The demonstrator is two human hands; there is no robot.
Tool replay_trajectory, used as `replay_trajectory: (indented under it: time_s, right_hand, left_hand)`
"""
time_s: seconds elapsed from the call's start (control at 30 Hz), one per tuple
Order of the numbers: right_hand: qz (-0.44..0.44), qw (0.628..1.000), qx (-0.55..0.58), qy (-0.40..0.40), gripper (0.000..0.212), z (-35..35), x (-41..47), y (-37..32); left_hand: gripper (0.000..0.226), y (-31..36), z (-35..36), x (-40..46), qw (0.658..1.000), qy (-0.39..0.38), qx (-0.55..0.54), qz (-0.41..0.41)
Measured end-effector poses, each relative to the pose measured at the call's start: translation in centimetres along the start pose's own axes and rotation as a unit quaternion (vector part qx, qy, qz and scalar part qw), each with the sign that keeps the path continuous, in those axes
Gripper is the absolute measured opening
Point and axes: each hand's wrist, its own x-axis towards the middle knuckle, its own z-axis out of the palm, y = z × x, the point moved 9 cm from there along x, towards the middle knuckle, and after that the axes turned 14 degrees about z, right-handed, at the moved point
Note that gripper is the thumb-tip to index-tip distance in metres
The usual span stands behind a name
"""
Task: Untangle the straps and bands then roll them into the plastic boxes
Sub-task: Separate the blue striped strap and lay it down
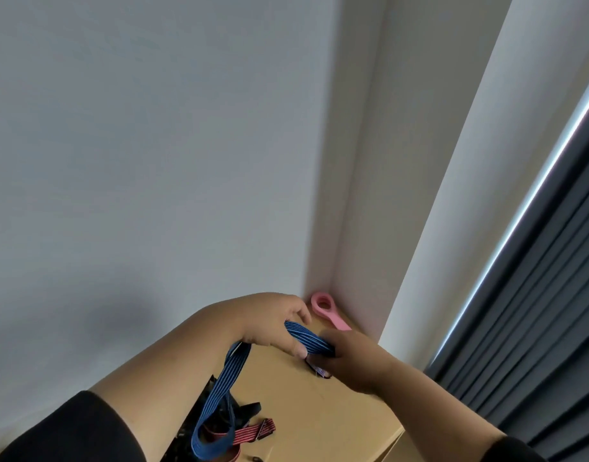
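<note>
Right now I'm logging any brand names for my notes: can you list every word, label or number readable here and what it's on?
None: no readable text shows anywhere.
Blue band, held by the left hand and right hand: stripes only, no print.
Red band: stripes only.
Pink tool in the corner: no marking visible.
Table, wall and curtain: plain.

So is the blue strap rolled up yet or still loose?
Loose: the blue strap stretches between the left hand and right hand, trailing down in a long loop.
</note>
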Motion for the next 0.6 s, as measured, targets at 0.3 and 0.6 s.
replay_trajectory:
  time_s: [0.3,0.6]
  right_hand:
    - [0.004,0.999,0.040,0.013,0.012,-3.3,0.3,2.1]
    - [-0.072,0.953,0.271,-0.112,0.059,-1.3,-1.4,0.1]
  left_hand:
    - [0.022,-3.5,0.0,-0.4,0.994,0.096,0.045,-0.037]
    - [0.021,1.2,-0.7,0.7,0.813,0.245,-0.508,0.144]
